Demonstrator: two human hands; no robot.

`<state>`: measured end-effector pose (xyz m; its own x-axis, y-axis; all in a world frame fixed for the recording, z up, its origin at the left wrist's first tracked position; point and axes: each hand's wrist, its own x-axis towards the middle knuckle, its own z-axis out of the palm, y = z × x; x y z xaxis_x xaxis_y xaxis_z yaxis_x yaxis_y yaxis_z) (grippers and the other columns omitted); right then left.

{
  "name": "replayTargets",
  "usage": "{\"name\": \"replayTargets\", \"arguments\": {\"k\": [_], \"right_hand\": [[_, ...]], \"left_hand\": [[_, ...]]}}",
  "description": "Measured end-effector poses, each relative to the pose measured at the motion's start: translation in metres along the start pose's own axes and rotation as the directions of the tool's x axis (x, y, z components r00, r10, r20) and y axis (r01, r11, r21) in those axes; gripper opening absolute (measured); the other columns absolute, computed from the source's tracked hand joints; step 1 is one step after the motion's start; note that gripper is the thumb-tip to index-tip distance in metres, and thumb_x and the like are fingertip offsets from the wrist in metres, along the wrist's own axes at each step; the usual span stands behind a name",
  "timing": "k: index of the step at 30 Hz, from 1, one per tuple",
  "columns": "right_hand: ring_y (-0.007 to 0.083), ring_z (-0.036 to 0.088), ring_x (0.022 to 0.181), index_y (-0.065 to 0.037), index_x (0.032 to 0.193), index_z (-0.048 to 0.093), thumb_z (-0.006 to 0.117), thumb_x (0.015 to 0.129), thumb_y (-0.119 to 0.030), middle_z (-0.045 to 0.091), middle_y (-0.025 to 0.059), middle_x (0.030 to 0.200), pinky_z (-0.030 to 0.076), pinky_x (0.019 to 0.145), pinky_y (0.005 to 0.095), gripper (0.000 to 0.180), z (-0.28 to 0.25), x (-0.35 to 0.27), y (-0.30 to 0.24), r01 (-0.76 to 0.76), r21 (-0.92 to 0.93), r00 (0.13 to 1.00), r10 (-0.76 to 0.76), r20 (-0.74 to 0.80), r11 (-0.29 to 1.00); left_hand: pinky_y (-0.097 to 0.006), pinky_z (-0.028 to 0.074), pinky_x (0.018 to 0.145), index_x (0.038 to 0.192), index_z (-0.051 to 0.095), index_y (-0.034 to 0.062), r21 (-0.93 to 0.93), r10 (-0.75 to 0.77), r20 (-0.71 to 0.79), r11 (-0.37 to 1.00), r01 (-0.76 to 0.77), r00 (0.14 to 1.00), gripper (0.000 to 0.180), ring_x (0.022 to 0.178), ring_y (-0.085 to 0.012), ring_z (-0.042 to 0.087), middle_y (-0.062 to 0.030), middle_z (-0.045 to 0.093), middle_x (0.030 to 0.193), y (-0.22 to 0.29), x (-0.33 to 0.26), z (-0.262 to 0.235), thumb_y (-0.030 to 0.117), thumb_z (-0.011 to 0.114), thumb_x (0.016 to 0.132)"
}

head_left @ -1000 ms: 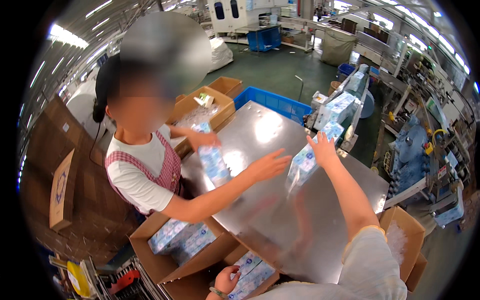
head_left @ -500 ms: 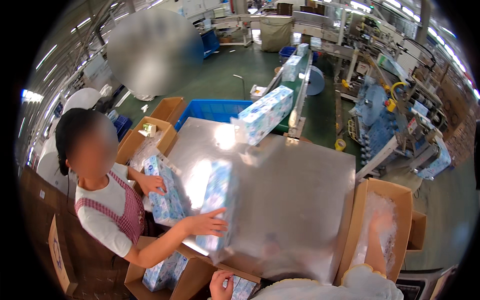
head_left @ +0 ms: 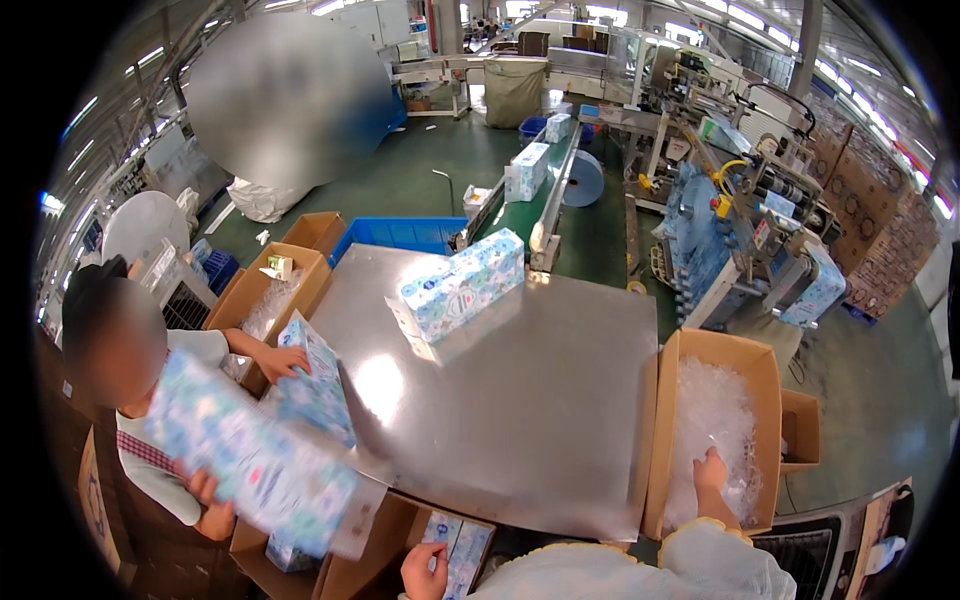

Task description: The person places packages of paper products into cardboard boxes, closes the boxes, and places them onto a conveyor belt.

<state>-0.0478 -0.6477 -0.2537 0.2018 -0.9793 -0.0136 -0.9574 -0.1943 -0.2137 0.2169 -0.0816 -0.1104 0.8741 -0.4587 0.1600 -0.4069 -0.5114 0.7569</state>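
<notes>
My right hand [head_left: 710, 471] reaches into a long cardboard box of crumpled clear plastic pieces [head_left: 716, 410]. Its fingers are drawn together at the plastic; what they pinch is too small to make out. Low in the middle, my left hand [head_left: 426, 574] is loosely closed, with nothing visible in it. It is beside an open carton holding blue-and-white floral packs [head_left: 466, 556]. A long pack of the same pattern [head_left: 462, 284] lies on the metal table [head_left: 520, 400], its clear wrapper end sticking out at the left.
A co-worker at left holds a tilted floral pack [head_left: 255, 450], one hand on another pack [head_left: 318, 385]. Cartons [head_left: 270, 300] and a blue crate [head_left: 410, 235] edge the table. Beyond it, a conveyor [head_left: 545, 190] carries packs; a machine [head_left: 740, 220] stands at right.
The co-worker has lifted a pack off the table toward the left. The pack from the conveyor has slid onto the table. My right hand stays in the plastic, and its fingers have drawn together.
</notes>
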Motion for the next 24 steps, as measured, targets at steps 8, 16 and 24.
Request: {"name": "replayTargets", "arguments": {"k": [8, 16, 24], "right_hand": [[0.0379, 0.069, 0.082, -0.003, 0.104, 0.061, 0.067, 0.075, -0.003, 0.070, 0.0205, 0.085, 0.054, 0.073, 0.0466, 0.029, -0.015, -0.011, 0.040, -0.050, 0.146, 0.970, 0.083, -0.229, 0.988], [0.0150, 0.067, 0.076, 0.000, 0.114, 0.060, 0.069, 0.081, 0.003, 0.071, 0.0088, 0.085, 0.052, 0.067, 0.0287, 0.034, -0.073, -0.016, 0.001, -0.121, 0.955, 0.988, 0.125, 0.090, 0.270], [0.0138, 0.065, 0.081, -0.006, 0.124, 0.058, 0.069, 0.087, -0.002, 0.068, 0.0030, 0.085, 0.050, 0.076, 0.0287, 0.038, -0.140, -0.169, -0.220, -0.367, 0.898, 0.537, -0.733, 0.416, 0.241]], "left_hand": [[-0.038, 0.052, 0.072, 0.093, 0.070, 0.0011, -0.001, -0.030, -0.031, 1.000, 0.030, 0.999, 0.011, 0.078, -0.0325, 0.066, -0.0159, 0.067, 0.084, -0.011, -0.057, -0.004, -0.001, 0.066, 0.083], [-0.038, 0.053, 0.072, 0.093, 0.069, 0.0003, -0.029, 0.082, 0.026, 0.996, -0.081, 0.996, 0.011, 0.077, -0.0330, 0.065, -0.0159, 0.066, 0.082, 0.002, -0.053, -0.005, -0.003, 0.067, 0.082], [-0.042, 0.053, 0.080, 0.112, 0.070, 0.0082, 0.142, 0.511, 0.011, 0.850, -0.508, 0.859, 0.035, 0.096, -0.0312, 0.064, -0.0107, 0.068, 0.111, 0.070, -0.001, -0.002, 0.000, 0.067, 0.077]]}}
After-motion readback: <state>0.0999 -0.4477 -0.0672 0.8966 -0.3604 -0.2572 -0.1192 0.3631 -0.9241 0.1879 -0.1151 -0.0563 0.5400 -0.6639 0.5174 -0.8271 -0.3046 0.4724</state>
